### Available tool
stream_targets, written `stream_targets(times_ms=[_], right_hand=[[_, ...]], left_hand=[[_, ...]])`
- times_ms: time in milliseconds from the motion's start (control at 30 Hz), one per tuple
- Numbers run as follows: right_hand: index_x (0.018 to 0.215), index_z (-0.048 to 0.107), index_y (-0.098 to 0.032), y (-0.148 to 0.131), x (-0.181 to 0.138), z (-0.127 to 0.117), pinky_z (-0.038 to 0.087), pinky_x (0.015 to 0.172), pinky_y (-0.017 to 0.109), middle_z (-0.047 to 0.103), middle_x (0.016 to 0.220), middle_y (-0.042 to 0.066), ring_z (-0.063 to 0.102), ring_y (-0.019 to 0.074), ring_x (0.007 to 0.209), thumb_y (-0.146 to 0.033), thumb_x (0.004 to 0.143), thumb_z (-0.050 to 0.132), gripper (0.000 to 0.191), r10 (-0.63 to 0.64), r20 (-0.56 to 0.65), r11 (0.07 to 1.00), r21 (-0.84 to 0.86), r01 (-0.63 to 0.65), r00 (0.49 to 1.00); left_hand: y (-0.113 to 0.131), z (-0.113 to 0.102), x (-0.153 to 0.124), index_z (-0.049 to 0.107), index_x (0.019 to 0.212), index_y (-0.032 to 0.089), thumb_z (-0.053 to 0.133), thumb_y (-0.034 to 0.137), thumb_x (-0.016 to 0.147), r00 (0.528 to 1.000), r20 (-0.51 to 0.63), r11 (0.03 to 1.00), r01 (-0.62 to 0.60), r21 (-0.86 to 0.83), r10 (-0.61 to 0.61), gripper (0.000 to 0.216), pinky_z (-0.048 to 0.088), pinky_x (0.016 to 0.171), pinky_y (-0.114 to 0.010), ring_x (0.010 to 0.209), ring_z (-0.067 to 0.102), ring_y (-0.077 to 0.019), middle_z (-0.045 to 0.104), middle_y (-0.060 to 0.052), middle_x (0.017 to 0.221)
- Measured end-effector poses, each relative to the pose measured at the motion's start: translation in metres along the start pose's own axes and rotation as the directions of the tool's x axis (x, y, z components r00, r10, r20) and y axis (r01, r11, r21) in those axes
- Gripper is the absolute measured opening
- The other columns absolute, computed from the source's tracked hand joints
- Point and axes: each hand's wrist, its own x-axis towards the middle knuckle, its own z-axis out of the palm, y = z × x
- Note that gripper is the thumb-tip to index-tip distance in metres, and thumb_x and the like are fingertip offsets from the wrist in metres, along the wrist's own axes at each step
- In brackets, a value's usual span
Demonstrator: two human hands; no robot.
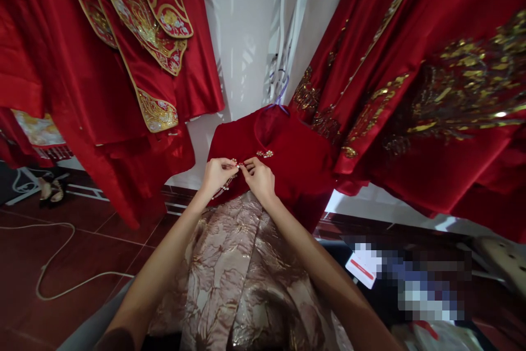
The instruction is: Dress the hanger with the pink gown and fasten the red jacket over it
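A dark red velvet jacket (298, 167) with a stand-up collar hangs in front of me. My left hand (218, 174) is closed in a pinch on a small beaded fastener (234, 161) at the jacket's left front. Strings of gold and pearly beads (224, 188) dangle beneath those fingers. My right hand (259, 177) pinches at the same spot, its fingertips almost touching the left ones; a tiny red bit shows between them. Just above my right hand, a second gold beaded ornament (265, 153) sits on the velvet below the collar opening.
Red gold-embroidered robes (156, 50) hang on the left, and a sequined red gown (411, 110) on the right. Patterned pinkish-gold fabric (224, 263) lies below my hands. A pale cable (61, 225) crosses the tiled floor. A lit phone screen (364, 264) is at lower right.
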Motion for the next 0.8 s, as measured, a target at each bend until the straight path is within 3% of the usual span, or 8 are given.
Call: stream_targets(times_ms=[100, 200, 333, 433, 533, 700, 800], right_hand=[[0.092, 0.060, -0.023, 0.001, 0.005, -0.001, 0.048, 0.067, 0.026, 0.071, 0.084, 0.000, 0.066, 0.0149, 0.074, -0.036, 0.084, 0.055, 0.016, 0.031, 0.023, 0.999, 0.044, -0.032, 0.999], [0.095, 0.062, -0.020, 0.005, 0.000, -0.012, 0.051, 0.074, 0.025, 0.071, 0.090, 0.003, 0.067, 0.0133, 0.078, -0.032, 0.085, 0.054, 0.018, -0.037, 0.125, 0.975, 0.221, 0.008, 0.991], [0.098, 0.064, -0.020, 0.027, -0.030, -0.031, 0.052, 0.081, 0.026, 0.071, 0.095, 0.004, 0.067, 0.0132, 0.087, -0.028, 0.085, 0.053, 0.019, -0.142, 0.246, 0.940, 0.336, 0.053, 0.959], [0.096, 0.064, -0.019, 0.052, -0.051, -0.037, 0.053, 0.077, 0.026, 0.071, 0.092, 0.004, 0.067, 0.0138, 0.085, -0.027, 0.083, 0.055, 0.017, -0.067, 0.253, 0.957, 0.291, -0.010, 0.965], [0.094, 0.063, -0.018, 0.071, -0.056, -0.035, 0.053, 0.077, 0.028, 0.071, 0.087, 0.004, 0.067, 0.0146, 0.082, -0.023, 0.082, 0.056, 0.015, -0.004, 0.236, 0.974, 0.223, -0.050, 0.972], [0.093, 0.066, -0.018, 0.075, -0.052, -0.032, 0.054, 0.080, 0.031, 0.072, 0.089, 0.007, 0.068, 0.0168, 0.083, -0.024, 0.082, 0.057, 0.015, 0.018, 0.343, 0.972, 0.212, -0.096, 0.939], [0.095, 0.067, -0.017, 0.074, -0.053, -0.033, 0.054, 0.080, 0.032, 0.072, 0.094, 0.008, 0.068, 0.0178, 0.084, -0.026, 0.082, 0.058, 0.018, 0.006, 0.399, 0.969, 0.223, -0.104, 0.917]], left_hand=[[-0.001, -0.002, 0.007, 0.068, 0.077, 0.017, 0.066, 0.023, 0.068, 0.997, 0.068, 0.999, -0.028, -0.025, 0.030, 0.011, 0.054, 0.069, -0.028, 0.070, 0.067, -0.0165, 0.071, -0.005, 0.077], [-0.003, -0.001, -0.001, 0.061, 0.087, 0.017, 0.066, 0.024, 0.069, 0.997, 0.069, 0.998, -0.040, -0.054, 0.043, 0.020, 0.053, 0.069, -0.028, 0.071, 0.066, -0.0151, 0.068, -0.005, 0.078], [-0.004, 0.010, -0.046, 0.051, 0.101, 0.018, 0.060, 0.027, 0.077, 1.000, -0.006, 0.997, -0.029, -0.065, 0.029, 0.027, 0.053, 0.066, -0.027, 0.076, 0.062, -0.0134, 0.061, -0.006, 0.090], [-0.008, 0.026, -0.089, 0.051, 0.107, 0.019, 0.055, 0.026, 0.081, 0.998, -0.050, 0.999, -0.032, 0.015, 0.033, 0.027, 0.051, 0.080, -0.033, 0.095, 0.058, -0.0174, 0.057, -0.009, 0.105], [-0.015, 0.040, -0.117, 0.044, 0.125, 0.017, 0.054, 0.023, 0.081, 0.998, -0.061, 0.995, 0.021, 0.101, -0.015, 0.045, 0.046, 0.092, -0.039, 0.106, 0.053, -0.0214, 0.053, -0.013, 0.112], [-0.016, 0.047, -0.119, 0.021, 0.145, 0.016, 0.047, 0.018, 0.082, 0.994, 0.082, 0.972, 0.045, 0.229, -0.065, 0.068, 0.044, 0.091, -0.037, 0.102, 0.056, -0.0217, 0.057, -0.013, 0.109], [-0.016, 0.038, -0.107, 0.008, 0.148, 0.012, 0.044, 0.018, 0.083, 0.988, 0.088, 0.953, 0.101, 0.287, -0.131, 0.074, 0.047, 0.081, -0.033, 0.088, 0.062, -0.0204, 0.063, -0.012, 0.099]])
